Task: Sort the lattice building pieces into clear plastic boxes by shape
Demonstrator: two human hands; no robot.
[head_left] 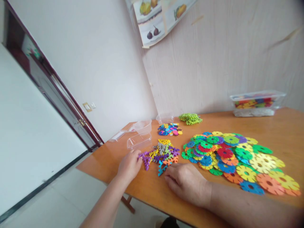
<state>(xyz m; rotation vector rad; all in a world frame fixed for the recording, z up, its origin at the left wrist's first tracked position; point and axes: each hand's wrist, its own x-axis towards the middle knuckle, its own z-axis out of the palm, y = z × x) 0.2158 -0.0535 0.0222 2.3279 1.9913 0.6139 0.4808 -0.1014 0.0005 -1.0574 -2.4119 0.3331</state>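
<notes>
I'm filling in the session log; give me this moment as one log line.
left hand: on purple triangle piece | right hand: flat on table, by triangle pile | big disc pile: untouched

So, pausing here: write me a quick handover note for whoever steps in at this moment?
Left hand: fingers on the left edge of the small triangle pieces pile; whether it holds one is unclear.
Right hand: flat on the table, beside a blue triangle piece.
Sorted so far: large discs, small discs, green pile.
Left: triangle pile is mixed colours.
</notes>
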